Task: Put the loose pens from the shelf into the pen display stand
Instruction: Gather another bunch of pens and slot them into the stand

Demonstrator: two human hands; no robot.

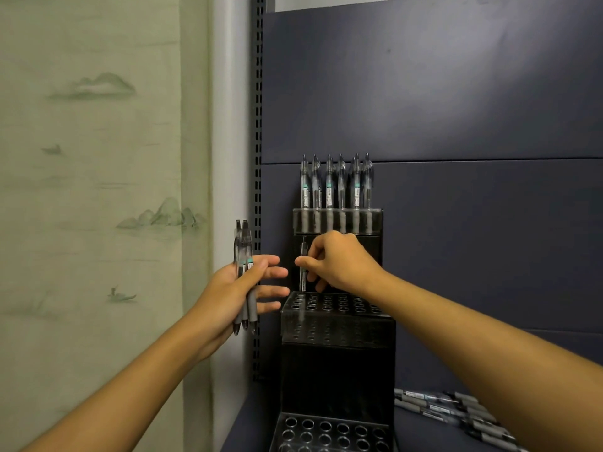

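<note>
While right hand (339,261) pinches it, pen (303,267) stands vertical.

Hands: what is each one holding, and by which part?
The right hand pinches one pen around mid-barrel, tip down over the display stand. The left hand grips a bundle of pens around their middles.

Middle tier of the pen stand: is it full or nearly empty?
Nearly empty. The middle tier shows open holes; only one pen, pinched by the right hand, enters its left corner.

Two hands (235,288), one stand (337,324)
</note>
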